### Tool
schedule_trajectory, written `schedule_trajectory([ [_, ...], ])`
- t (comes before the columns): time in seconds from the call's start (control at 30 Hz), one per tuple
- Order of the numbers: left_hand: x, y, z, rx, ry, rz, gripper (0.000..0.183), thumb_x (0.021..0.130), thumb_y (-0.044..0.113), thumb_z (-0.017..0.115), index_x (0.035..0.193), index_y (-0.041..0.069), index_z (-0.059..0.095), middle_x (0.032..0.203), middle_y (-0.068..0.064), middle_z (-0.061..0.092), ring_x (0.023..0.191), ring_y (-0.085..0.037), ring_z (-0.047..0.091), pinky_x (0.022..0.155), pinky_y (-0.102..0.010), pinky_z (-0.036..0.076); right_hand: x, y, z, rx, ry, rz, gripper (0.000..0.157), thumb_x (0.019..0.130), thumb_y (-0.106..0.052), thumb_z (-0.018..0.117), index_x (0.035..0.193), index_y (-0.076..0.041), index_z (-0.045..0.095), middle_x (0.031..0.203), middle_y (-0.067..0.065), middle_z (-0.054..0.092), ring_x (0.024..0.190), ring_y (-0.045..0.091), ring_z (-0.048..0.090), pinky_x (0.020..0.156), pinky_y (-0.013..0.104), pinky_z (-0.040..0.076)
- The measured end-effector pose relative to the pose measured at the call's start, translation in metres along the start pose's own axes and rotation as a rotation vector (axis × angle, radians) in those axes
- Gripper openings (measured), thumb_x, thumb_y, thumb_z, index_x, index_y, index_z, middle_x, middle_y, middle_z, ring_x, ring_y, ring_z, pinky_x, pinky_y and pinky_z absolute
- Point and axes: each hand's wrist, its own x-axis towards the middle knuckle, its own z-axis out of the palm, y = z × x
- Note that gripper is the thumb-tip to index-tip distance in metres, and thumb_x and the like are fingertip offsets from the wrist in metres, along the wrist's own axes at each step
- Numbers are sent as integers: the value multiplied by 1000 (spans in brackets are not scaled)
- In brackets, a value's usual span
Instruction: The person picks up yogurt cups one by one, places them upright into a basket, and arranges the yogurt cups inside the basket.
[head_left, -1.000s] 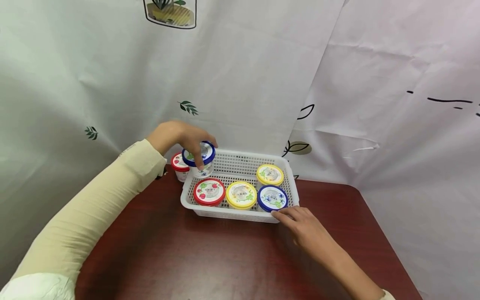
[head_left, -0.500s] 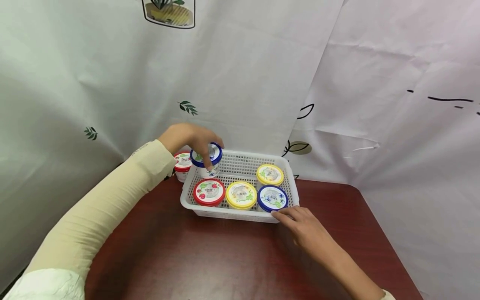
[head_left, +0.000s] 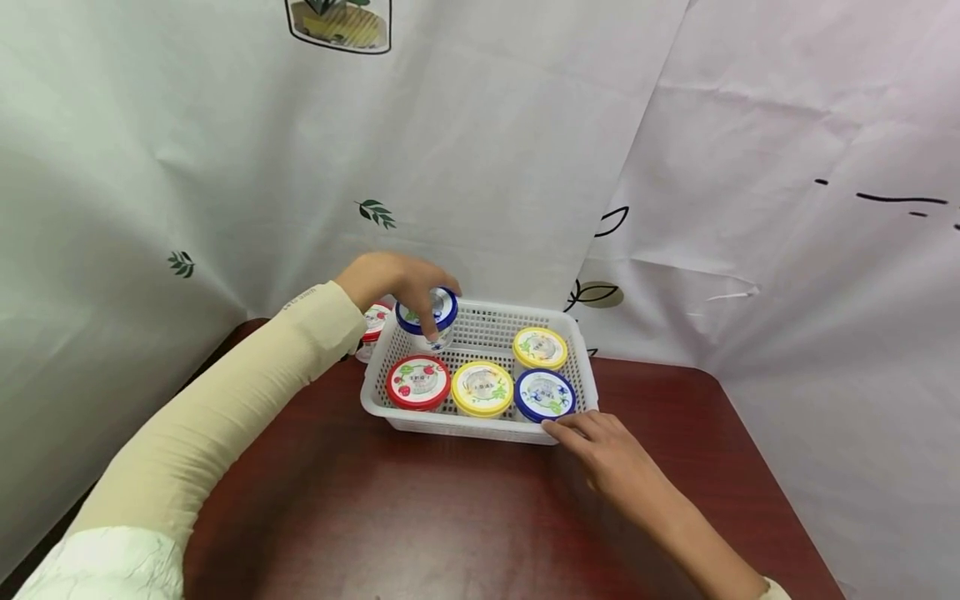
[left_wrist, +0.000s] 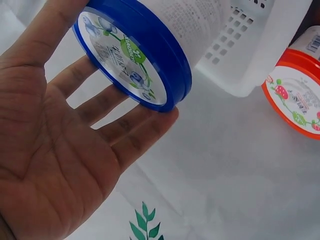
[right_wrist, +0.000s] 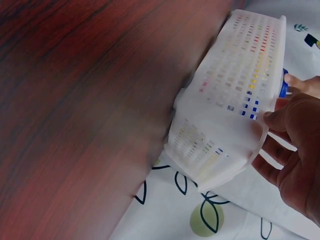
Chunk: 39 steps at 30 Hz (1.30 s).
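My left hand [head_left: 405, 279] holds a tub with a blue lid [head_left: 444, 307] over the back left part of a white plastic basket [head_left: 465, 429]. In the left wrist view, the fingers and thumb spread around the lid of this blueberry-print tub [left_wrist: 125, 55]. At the front right corner, my right hand [head_left: 618, 462] grips the basket rim, thumb outside in the right wrist view. Inside the basket, a red-lidded tub [head_left: 418, 383], a yellow-lidded tub [head_left: 482, 389] and another blue-lidded tub [head_left: 545, 395] line the front. A second yellow-lidded tub [head_left: 540, 348] sits behind, at the right.
Another red-lidded tub [head_left: 375, 321] stands outside the basket at its left, partly behind the left wrist. The basket rests on a dark red wooden table [head_left: 420, 517]. A white printed cloth [head_left: 510, 167] hangs close behind it.
My left hand has carried the blue-lidded tub rightward, from the basket's left edge to over its back left part. The right hand and basket have stayed put.
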Motion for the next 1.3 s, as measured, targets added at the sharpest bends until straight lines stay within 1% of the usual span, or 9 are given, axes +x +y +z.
schedule_trajectory([
  [0.2, 7, 4, 7, 47, 5, 30, 93, 92, 44, 94, 171, 24, 49, 172, -12, 54, 155, -35, 54, 124, -59, 52, 1, 1, 0, -1, -3, -6, 56, 83, 11, 77, 134, -14, 81, 119, 2, 79, 104, 22, 74, 92, 45, 62],
  [0.5, 19, 12, 15, 76, -11, 74, 95, 91, 43, 95, 172, 23, 48, 175, -14, 50, 163, -38, 47, 128, -59, 49, 0, 0, -2, -9, -14, -3, 57, 83, 11, 76, 134, -14, 81, 119, 2, 79, 104, 21, 74, 92, 44, 62],
  [0.7, 25, 16, 21, 82, -34, 57, 97, 90, 41, 97, 172, 24, 48, 178, -14, 46, 166, -39, 43, 131, -60, 46, -1, -3, -2, -6, -18, 4, 57, 85, 11, 76, 135, -15, 80, 121, 2, 79, 106, 22, 74, 93, 45, 62],
  [0.83, 26, 17, 25, 75, -13, 59, 95, 92, 39, 95, 173, 25, 47, 177, -15, 47, 163, -38, 46, 129, -60, 48, -1, -3, -3, -6, -20, 5, 58, 84, 11, 76, 136, -15, 80, 120, 2, 79, 107, 22, 74, 93, 45, 62],
  [0.93, 27, 17, 27, 51, 11, 77, 92, 93, 38, 94, 172, 26, 48, 175, -16, 47, 159, -37, 50, 127, -60, 49, 0, -3, -3, -8, -22, 3, 57, 84, 10, 76, 135, -15, 80, 120, 2, 79, 106, 22, 74, 93, 45, 62],
  [1.03, 29, 17, 30, 34, 31, 104, 91, 94, 36, 93, 172, 25, 48, 174, -16, 47, 159, -37, 50, 128, -61, 48, 1, -3, -3, -10, -25, 2, 56, 85, 10, 76, 135, -14, 80, 120, 2, 79, 106, 22, 74, 93, 45, 62],
  [1.17, 33, 18, 33, 57, 45, 138, 92, 94, 36, 94, 172, 23, 47, 175, -17, 46, 161, -37, 48, 131, -60, 45, 1, -3, -3, -7, -22, 1, 55, 85, 10, 76, 134, -14, 80, 120, 2, 79, 105, 22, 74, 93, 45, 62],
  [1.3, 37, 21, 35, 96, 26, 150, 94, 93, 36, 95, 172, 22, 47, 173, -17, 49, 161, -37, 48, 131, -58, 45, 0, -3, -3, -3, -15, -5, 55, 85, 10, 76, 134, -14, 81, 120, 2, 80, 104, 22, 74, 94, 45, 62],
])
